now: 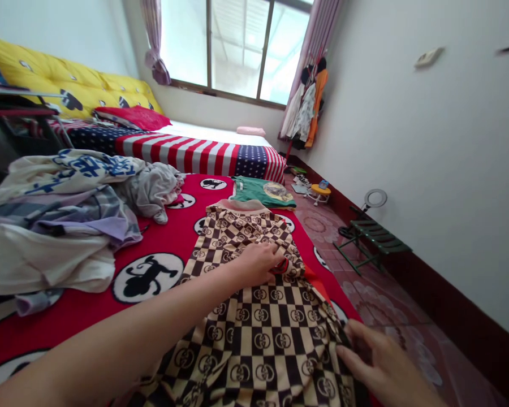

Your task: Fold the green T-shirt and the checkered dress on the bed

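A brown and beige checkered shirt (261, 314) lies spread on the red bedspread, its collar end pointing away from me. My left hand (261, 263) reaches across it, fingers curled down on the cloth in the upper part, beside a red and black trimmed cuff (282, 267). At the shirt's lower right edge, my right hand (377, 356) has thumb and fingers closed round the fabric. Just beyond the collar rests a folded green T-shirt (258, 189) with a round print.
A heap of loose clothes (68, 209) covers the left of the red bedspread (161, 240). Behind is another bed with a striped, starred cover (182, 150). To the right, a green folding stool (375, 237) and a small yellow stool (320, 191) stand on the tiled floor by the wall.
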`<state>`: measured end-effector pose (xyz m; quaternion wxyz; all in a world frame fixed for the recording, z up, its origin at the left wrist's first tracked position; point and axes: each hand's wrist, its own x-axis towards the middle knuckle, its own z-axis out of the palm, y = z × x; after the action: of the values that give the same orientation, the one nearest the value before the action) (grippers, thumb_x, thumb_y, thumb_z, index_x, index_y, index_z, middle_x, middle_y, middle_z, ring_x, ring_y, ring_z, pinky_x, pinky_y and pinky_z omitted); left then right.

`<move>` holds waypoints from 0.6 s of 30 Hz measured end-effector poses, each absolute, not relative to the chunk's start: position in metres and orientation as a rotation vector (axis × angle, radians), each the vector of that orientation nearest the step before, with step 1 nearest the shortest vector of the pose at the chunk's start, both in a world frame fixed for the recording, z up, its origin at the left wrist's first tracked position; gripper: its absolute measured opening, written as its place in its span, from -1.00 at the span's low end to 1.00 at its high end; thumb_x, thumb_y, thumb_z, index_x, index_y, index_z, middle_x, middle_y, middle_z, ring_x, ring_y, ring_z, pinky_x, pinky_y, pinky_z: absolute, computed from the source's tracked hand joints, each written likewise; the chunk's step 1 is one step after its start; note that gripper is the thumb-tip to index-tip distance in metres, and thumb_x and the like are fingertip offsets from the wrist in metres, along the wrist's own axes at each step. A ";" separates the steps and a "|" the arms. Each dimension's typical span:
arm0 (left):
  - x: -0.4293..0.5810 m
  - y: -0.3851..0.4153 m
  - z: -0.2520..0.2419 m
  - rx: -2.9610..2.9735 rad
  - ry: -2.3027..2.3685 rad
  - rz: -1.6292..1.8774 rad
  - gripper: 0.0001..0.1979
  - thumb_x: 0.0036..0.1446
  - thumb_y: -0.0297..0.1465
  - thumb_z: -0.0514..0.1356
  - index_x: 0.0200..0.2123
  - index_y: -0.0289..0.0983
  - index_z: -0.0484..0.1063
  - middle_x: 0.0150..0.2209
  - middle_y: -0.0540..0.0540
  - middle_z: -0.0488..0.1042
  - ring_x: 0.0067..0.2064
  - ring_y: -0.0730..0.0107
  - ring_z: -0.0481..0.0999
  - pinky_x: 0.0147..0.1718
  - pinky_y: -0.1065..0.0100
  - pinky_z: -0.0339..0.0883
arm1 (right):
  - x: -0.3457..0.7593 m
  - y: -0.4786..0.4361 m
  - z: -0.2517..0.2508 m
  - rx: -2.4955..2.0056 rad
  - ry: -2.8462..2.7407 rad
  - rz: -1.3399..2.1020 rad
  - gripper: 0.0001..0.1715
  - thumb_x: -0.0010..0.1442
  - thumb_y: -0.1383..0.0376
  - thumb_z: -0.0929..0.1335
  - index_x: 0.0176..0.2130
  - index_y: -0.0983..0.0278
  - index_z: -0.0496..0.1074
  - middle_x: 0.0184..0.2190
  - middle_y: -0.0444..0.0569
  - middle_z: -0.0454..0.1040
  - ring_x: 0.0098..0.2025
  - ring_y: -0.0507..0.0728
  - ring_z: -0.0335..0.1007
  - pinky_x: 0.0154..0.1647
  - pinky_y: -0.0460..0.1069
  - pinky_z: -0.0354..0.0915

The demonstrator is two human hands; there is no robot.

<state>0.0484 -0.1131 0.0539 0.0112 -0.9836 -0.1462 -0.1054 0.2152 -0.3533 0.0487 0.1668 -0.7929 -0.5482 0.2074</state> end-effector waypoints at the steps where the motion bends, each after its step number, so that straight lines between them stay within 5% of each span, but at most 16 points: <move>1: 0.053 -0.113 0.050 -3.058 -0.471 -0.324 -0.71 0.06 -0.29 0.22 -0.12 -0.21 0.46 -0.18 -0.12 0.47 -0.19 0.17 0.51 -0.37 0.31 0.36 | 0.214 -0.354 0.047 -2.169 -1.498 0.659 -0.77 0.11 0.14 0.28 -0.47 0.21 0.23 -0.55 -0.14 0.36 -0.47 0.07 0.31 -0.45 -0.09 0.18; 8: 0.056 -0.089 0.057 -2.991 -0.758 -0.632 -0.76 0.13 -0.52 0.06 -0.26 -0.26 0.52 -0.27 -0.12 0.57 -0.27 0.27 0.56 -0.31 0.35 0.38 | 0.190 -0.355 0.070 -1.914 -1.317 0.925 -0.64 0.08 0.17 0.36 -0.10 0.22 0.38 -0.30 -0.06 0.49 -0.28 0.12 0.45 -0.29 -0.10 0.36; 13: 0.027 -0.046 0.089 -2.909 -0.798 -1.305 -0.72 0.07 -0.57 0.08 -0.22 -0.24 0.53 -0.22 -0.06 0.58 -0.17 0.30 0.54 -0.12 0.33 0.37 | 0.152 -0.338 0.093 -1.727 -1.484 1.018 -0.57 0.09 0.23 0.38 -0.01 0.17 0.39 -0.27 -0.03 0.49 -0.33 0.09 0.44 -0.34 -0.12 0.37; 18: -0.009 -0.028 0.058 -2.927 -1.003 -1.550 -0.71 -0.03 -0.64 0.07 -0.34 -0.27 0.54 -0.28 -0.07 0.57 -0.20 0.30 0.53 -0.12 0.31 0.38 | 0.117 -0.310 0.056 -1.266 -1.938 1.322 -0.63 0.17 0.27 0.32 0.00 0.18 0.43 -0.05 0.01 0.46 -0.14 0.06 0.46 -0.14 -0.15 0.34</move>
<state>-0.0089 -0.0278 0.0578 -0.1588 -0.8351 -0.2860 -0.4423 0.1174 -0.3098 0.0563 0.2357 -0.4616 -0.7064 0.4820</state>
